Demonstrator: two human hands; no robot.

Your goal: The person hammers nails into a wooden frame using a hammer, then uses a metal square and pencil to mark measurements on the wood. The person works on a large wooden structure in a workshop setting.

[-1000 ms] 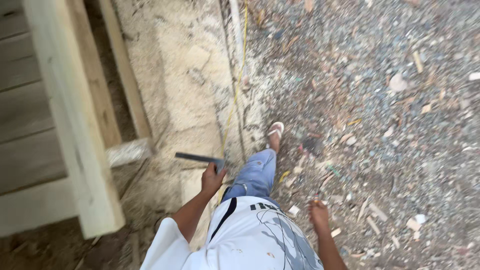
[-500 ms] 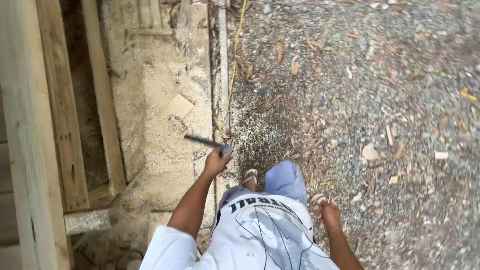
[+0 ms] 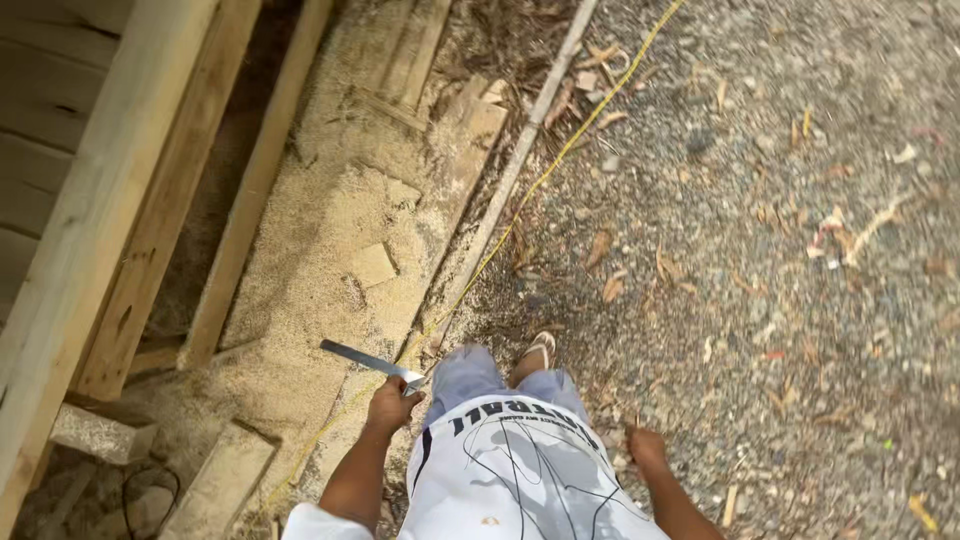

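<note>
1. Low in the middle of the frame, the person's white printed shirt and grey-blue trousers fill the bottom edge, with one sandalled foot stepping out just above them
2. Left of the shirt, the left hand has its grip pressed together around one end of a flat metal square, whose blade points toward the left of the frame, tilted slightly upward, over the sawdust
3. Right of the shirt, the right hand hangs loosely curled beside the hip above the gravel; whether its grip pinches a small dark thing I cannot tell
4. Lower left holds a grey block and a short board, both lying in sawdust
5. Running from the lower middle to the top centre, a yellow cord lies just beside a long pale strip of wood
6. Along the left side, pale timber beams slant up the frame
7. Across the right half, gravel strewn with dry leaves and wood chips stretches to the upper right corner
</note>
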